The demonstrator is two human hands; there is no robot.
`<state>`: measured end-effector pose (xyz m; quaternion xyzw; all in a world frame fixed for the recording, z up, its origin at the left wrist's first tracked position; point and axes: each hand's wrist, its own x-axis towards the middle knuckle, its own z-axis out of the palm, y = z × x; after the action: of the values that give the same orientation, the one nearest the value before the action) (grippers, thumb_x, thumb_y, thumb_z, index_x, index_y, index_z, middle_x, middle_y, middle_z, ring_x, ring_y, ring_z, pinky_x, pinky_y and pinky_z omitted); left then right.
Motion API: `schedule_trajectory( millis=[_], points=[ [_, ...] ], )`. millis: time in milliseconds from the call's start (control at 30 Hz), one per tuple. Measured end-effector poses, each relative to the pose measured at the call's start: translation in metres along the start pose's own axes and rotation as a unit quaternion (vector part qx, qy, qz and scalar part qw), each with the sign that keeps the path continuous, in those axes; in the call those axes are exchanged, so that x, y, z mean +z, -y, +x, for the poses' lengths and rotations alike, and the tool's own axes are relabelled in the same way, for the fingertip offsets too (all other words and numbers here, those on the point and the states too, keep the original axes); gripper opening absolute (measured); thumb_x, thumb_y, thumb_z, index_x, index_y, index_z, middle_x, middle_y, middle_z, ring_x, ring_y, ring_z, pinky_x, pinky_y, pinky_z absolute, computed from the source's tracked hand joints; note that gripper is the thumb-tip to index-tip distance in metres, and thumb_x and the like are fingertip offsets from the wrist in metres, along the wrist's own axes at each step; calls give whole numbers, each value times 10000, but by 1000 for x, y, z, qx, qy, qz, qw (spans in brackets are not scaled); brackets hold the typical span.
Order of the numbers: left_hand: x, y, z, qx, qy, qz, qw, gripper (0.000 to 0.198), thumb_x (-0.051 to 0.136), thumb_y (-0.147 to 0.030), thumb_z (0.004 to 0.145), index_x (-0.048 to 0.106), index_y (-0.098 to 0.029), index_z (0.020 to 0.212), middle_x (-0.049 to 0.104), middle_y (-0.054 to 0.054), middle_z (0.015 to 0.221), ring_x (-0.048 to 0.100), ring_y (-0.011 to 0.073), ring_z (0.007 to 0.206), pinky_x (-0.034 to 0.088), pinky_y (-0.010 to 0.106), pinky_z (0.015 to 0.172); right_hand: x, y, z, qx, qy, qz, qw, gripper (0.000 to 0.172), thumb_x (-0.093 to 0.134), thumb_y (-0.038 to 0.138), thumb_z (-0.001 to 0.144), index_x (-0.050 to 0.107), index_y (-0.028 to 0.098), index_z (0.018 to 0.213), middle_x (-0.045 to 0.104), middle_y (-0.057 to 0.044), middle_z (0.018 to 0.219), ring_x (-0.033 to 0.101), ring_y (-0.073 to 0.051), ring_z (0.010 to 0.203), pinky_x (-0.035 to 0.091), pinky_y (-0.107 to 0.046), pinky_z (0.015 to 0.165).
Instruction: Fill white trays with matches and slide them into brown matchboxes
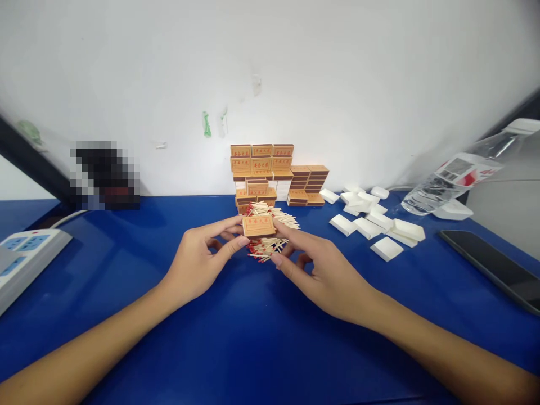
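A small orange matchbox (259, 226) with red lettering is held label side up, just above the table. My left hand (202, 253) grips its left end, with the thumb at the lower edge and the index finger behind. On the right end, my right hand (320, 261) steadies the box with its index finger, while its thumb sits lower and apart from the box. The other right fingers curl under and are partly hidden. Beneath and behind the box lies a loose pile of red-tipped matches (265, 250), partly covered by the box and hands.
Stacked matchboxes (261, 165) stand against the wall, beside a lower stack (310, 177). White matchbox trays (369, 228) are scattered to the right. Farther right are a tilted plastic bottle (447, 174) and a dark phone (493, 264). A power strip (31, 259) sits at left.
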<state>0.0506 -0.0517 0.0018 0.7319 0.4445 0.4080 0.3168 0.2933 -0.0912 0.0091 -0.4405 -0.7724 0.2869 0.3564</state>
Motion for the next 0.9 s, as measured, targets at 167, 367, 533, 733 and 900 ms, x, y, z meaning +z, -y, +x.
schedule_trajectory(
  millis=[167, 367, 533, 733, 900],
  points=[
    [-29, 27, 28, -26, -67, 53, 996, 582, 723, -584, 900, 726, -177, 1316, 790, 98, 1105, 735, 231, 887, 616, 313, 719, -12, -16, 8, 22, -67, -32, 997, 558, 612, 410, 995, 552, 223, 1517, 759, -102, 1215, 680, -172, 731, 559, -332, 613],
    [-64, 76, 66, -40, -63, 245, 967, 522, 579, -539, 960, 734, -145, 1265, 793, 107, 1088, 728, 248, 930, 562, 349, 851, -23, -27, 15, 3, -90, -92, 992, 387, 584, 340, 980, 676, 183, 1322, 778, -83, 1111, 640, -155, 653, 547, -356, 672],
    [-59, 88, 87, -19, -65, 323, 944, 451, 636, -445, 906, 762, -145, 1218, 775, 127, 1038, 684, 294, 964, 507, 418, 924, -25, -28, 15, -24, -105, -107, 988, 264, 578, 287, 956, 717, 206, 1166, 780, -66, 1069, 624, -146, 636, 522, -341, 659],
    [-42, 85, 104, -2, -68, 372, 926, 379, 663, -486, 911, 800, -158, 1043, 770, 130, 1011, 681, 286, 897, 500, 402, 847, -28, -31, 17, -34, -111, -119, 986, 203, 566, 275, 959, 721, 204, 1069, 767, -54, 969, 601, -140, 627, 495, -325, 650],
    [-30, 79, 114, -5, -76, 395, 915, 405, 647, -548, 926, 782, -167, 912, 767, 134, 969, 675, 290, 887, 487, 390, 802, -29, -32, 19, -34, -114, -129, 985, 184, 569, 250, 956, 730, 197, 1027, 739, -42, 885, 580, -136, 614, 471, -314, 640]
  ],
)
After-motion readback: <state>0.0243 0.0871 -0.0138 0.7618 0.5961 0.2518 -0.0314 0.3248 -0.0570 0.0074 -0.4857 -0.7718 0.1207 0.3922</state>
